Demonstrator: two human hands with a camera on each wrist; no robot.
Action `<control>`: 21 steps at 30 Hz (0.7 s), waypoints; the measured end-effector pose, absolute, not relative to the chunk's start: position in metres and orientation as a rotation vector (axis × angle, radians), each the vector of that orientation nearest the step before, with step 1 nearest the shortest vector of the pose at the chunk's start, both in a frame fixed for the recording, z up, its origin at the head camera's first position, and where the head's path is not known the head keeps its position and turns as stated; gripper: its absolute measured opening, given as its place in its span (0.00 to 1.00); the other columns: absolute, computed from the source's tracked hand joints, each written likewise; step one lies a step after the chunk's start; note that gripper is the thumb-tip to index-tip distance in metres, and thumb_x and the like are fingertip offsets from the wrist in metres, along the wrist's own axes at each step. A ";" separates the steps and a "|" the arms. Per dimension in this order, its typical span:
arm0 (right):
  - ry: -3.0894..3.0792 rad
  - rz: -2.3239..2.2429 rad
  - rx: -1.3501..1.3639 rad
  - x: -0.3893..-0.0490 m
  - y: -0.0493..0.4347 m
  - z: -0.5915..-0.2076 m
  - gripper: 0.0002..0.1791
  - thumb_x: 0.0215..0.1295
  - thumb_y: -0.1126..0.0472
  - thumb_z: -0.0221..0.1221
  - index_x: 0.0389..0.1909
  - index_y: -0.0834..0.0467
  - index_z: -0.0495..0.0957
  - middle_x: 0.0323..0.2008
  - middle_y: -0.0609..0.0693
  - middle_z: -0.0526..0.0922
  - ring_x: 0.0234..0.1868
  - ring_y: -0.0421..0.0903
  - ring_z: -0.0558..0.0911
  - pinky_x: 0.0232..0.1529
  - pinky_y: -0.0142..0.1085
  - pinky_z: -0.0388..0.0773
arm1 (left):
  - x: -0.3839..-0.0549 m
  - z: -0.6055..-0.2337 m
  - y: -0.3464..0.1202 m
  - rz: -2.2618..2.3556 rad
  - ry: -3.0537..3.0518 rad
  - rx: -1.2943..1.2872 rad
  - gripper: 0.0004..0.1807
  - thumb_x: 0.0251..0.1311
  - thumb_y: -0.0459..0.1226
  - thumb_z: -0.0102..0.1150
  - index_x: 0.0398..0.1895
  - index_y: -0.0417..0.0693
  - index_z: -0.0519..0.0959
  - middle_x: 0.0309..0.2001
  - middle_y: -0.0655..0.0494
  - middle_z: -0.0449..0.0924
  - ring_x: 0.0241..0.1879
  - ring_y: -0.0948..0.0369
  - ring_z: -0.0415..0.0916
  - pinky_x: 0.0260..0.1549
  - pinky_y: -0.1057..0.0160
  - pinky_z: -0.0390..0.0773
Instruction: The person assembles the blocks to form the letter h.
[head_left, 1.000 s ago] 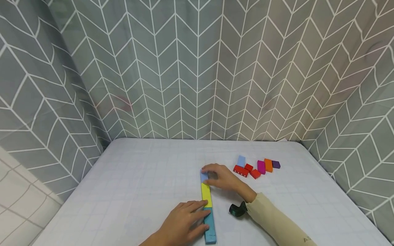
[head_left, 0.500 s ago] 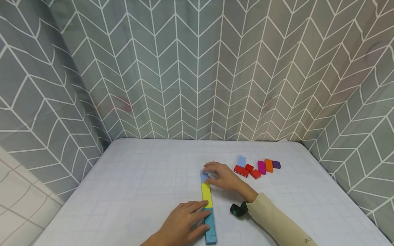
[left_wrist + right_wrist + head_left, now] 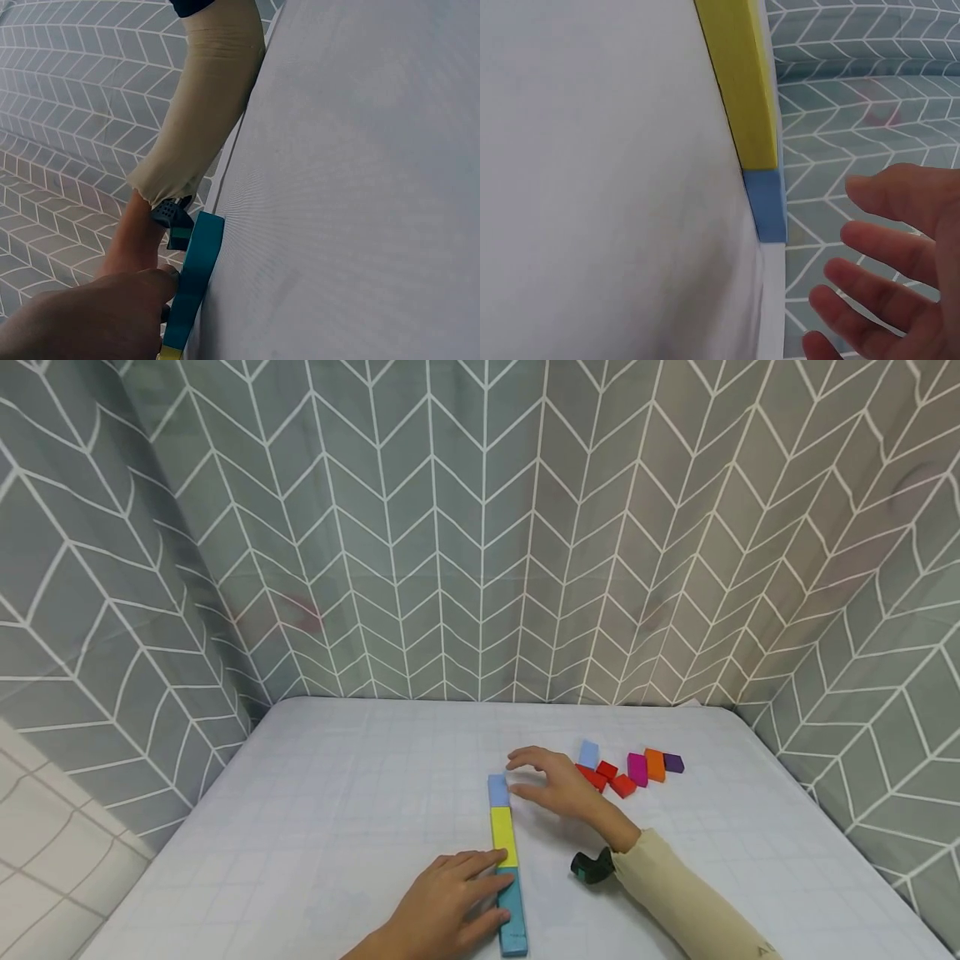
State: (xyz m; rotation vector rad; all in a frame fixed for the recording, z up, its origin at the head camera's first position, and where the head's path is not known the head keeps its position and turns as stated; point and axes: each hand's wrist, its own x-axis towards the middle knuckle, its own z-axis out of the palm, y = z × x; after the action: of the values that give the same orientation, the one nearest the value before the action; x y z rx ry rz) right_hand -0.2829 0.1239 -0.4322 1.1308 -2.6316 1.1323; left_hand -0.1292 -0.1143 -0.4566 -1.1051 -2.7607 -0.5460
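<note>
A teal block (image 3: 513, 914), a yellow block (image 3: 503, 827) and a short light blue block (image 3: 498, 790) lie end to end in a straight row on the white table (image 3: 360, 793). My left hand (image 3: 448, 906) rests on the near part of this row, its fingertips across the teal block and at the near end of the yellow one. In the left wrist view the thumb lies against the teal block (image 3: 196, 277). To the right of the light blue block hovers my right hand (image 3: 555, 785), fingers loosely spread and holding nothing. The right wrist view shows a gap between its fingertips and the light blue block (image 3: 766, 206).
Several red blocks (image 3: 622, 785), a second light blue block (image 3: 588, 752), a magenta block (image 3: 637, 769), an orange block (image 3: 655, 765) and a purple block (image 3: 673, 763) lie back right. A dark wrist camera (image 3: 592, 866) sits by the right cuff. Patterned curtains (image 3: 480, 527) surround the table.
My right hand has let go of the short light blue block and drawn back to the right, its fingers opening. My left hand and the row of blocks stay put.
</note>
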 end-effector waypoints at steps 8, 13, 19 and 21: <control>-2.628 1.136 1.100 -0.283 0.136 -0.434 0.17 0.68 0.60 0.70 0.55 0.61 0.84 0.60 0.56 0.82 0.61 0.56 0.79 0.58 0.55 0.79 | -0.128 -0.456 -0.114 -0.541 -2.756 -1.112 0.28 0.76 0.61 0.48 0.66 0.59 0.82 0.70 0.59 0.73 0.66 0.59 0.73 0.57 0.50 0.79; -2.617 1.148 1.101 -0.280 0.143 -0.433 0.17 0.68 0.60 0.69 0.54 0.62 0.84 0.59 0.58 0.82 0.60 0.57 0.80 0.58 0.56 0.79 | -0.128 -0.455 -0.113 -0.548 -2.818 -1.091 0.29 0.76 0.63 0.47 0.68 0.61 0.81 0.71 0.61 0.72 0.67 0.60 0.72 0.58 0.49 0.78; -2.608 1.131 1.047 -0.279 0.153 -0.431 0.16 0.68 0.60 0.69 0.54 0.61 0.84 0.58 0.56 0.83 0.59 0.57 0.80 0.55 0.55 0.81 | -0.128 -0.455 -0.113 -0.538 -2.791 -1.100 0.29 0.76 0.63 0.47 0.67 0.61 0.80 0.71 0.60 0.72 0.66 0.60 0.72 0.58 0.49 0.78; -2.605 1.125 1.025 -0.279 0.157 -0.430 0.16 0.68 0.61 0.70 0.54 0.61 0.84 0.58 0.56 0.83 0.58 0.57 0.81 0.53 0.54 0.82 | -0.128 -0.455 -0.114 -0.539 -2.774 -1.104 0.28 0.76 0.62 0.48 0.67 0.60 0.81 0.71 0.59 0.73 0.66 0.60 0.72 0.57 0.50 0.79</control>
State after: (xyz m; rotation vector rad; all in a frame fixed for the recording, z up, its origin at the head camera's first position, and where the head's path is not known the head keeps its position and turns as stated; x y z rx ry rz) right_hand -0.2789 0.1573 -0.4302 1.0248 -2.6048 1.1252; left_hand -0.1278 -0.1137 -0.4552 -1.1045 -2.7740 -0.5388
